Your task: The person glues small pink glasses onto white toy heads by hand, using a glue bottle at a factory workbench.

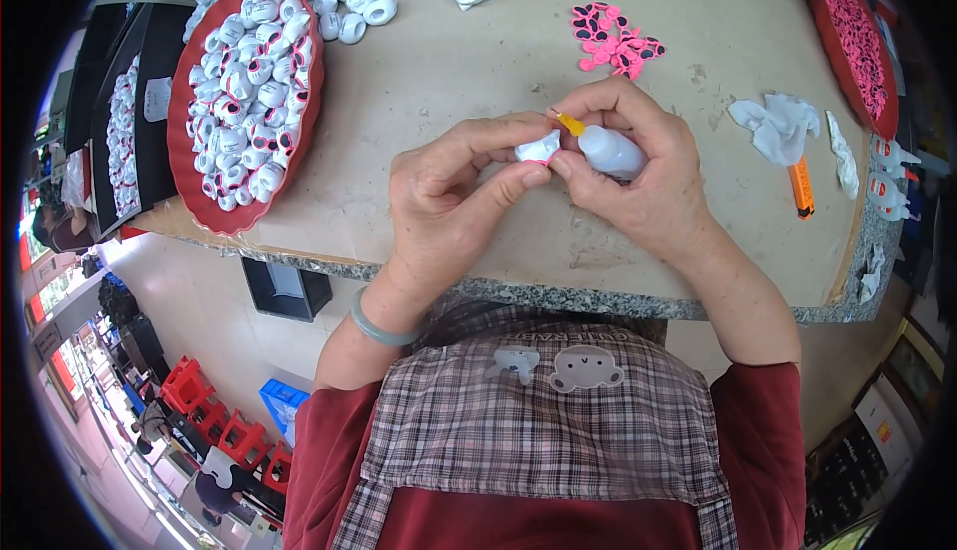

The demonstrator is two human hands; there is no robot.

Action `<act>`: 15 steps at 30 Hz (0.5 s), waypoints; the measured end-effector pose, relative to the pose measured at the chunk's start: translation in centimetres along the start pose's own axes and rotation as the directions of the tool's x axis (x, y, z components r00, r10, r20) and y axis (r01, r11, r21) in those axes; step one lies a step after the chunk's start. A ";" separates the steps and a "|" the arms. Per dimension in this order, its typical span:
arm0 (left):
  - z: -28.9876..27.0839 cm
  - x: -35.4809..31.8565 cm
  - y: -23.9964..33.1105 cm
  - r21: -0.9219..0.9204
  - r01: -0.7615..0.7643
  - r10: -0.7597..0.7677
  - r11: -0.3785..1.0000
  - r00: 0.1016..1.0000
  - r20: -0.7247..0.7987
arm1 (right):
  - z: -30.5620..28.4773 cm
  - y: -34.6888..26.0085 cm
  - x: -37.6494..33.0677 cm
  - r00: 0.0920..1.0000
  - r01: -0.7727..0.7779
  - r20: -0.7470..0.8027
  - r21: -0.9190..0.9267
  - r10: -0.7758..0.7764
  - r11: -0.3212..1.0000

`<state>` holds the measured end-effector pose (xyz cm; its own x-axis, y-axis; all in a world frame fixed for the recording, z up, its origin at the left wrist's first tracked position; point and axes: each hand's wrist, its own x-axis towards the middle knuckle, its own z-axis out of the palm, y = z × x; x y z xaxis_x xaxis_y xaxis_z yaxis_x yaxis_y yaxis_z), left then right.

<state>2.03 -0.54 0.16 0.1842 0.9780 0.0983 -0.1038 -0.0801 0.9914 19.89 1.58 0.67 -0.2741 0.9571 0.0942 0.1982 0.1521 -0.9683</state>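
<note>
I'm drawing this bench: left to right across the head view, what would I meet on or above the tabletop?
First red tray, left hand, white bottle, crumpled white tissue, second red tray.

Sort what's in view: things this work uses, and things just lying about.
Likely in use:
white piece, left hand
squeeze bottle, right hand
pink-and-black pieces
left red tray of white pieces

Probably lying about:
crumpled white tissue
orange tool
red stools

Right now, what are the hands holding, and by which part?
Left hand: small white piece, pinched by its edges. Right hand: white bottle, gripped around its body.
</note>
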 end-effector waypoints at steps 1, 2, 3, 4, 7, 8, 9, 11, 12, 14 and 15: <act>0.0 0.0 0.0 0.050 -0.011 0.011 0.999 1.000 -0.005 | 0.0 -0.1 0.0 1.000 -0.001 0.002 -0.001 0.001 1.000; 0.0 -0.1 0.0 0.100 -0.021 0.022 0.995 1.000 -0.009 | 0.0 -0.1 0.0 1.000 -0.002 0.003 -0.010 0.002 1.000; 0.0 -0.1 0.0 0.099 -0.021 0.022 0.995 1.000 -0.011 | 0.1 -0.2 0.0 1.000 -0.001 0.003 -0.019 0.001 1.000; 0.0 -0.1 0.0 0.103 -0.020 0.022 0.994 1.000 -0.015 | 0.1 -0.1 0.0 1.000 -0.002 0.004 -0.019 0.002 1.000; 0.0 -0.1 0.0 0.121 -0.027 0.030 0.992 0.999 -0.020 | 0.2 0.1 0.0 1.000 0.012 -0.006 -0.031 -0.012 0.999; 0.0 -0.1 0.0 0.134 -0.035 0.038 0.990 0.999 -0.020 | 0.2 0.1 0.0 1.000 0.022 -0.010 -0.029 -0.023 0.999; 0.0 -0.1 0.1 0.133 -0.035 0.038 0.990 0.999 -0.020 | 0.3 0.2 0.0 0.999 0.032 -0.013 -0.027 -0.033 0.999; 0.1 -0.1 0.2 0.118 -0.009 0.013 0.993 0.999 -0.030 | 0.3 0.2 0.0 0.999 0.046 -0.017 -0.036 -0.047 0.998; 0.1 -0.1 0.2 0.118 -0.009 0.012 0.993 0.999 -0.030 | 0.3 0.2 0.1 0.998 0.061 -0.020 -0.045 -0.062 0.997; 0.2 0.0 0.1 0.112 -0.014 0.018 0.994 0.999 -0.031 | 0.4 0.3 0.0 0.998 0.060 -0.023 -0.044 -0.061 0.997; 0.1 0.0 0.1 0.112 -0.014 0.017 0.994 0.999 -0.032 | 0.4 0.4 0.0 0.998 0.059 -0.025 -0.042 -0.060 0.997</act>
<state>2.15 -0.61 0.28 0.1514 0.9820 0.1126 0.0038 -0.1145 0.9934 19.60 1.56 0.24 -0.2617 0.9521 0.1582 0.2213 0.2188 -0.9503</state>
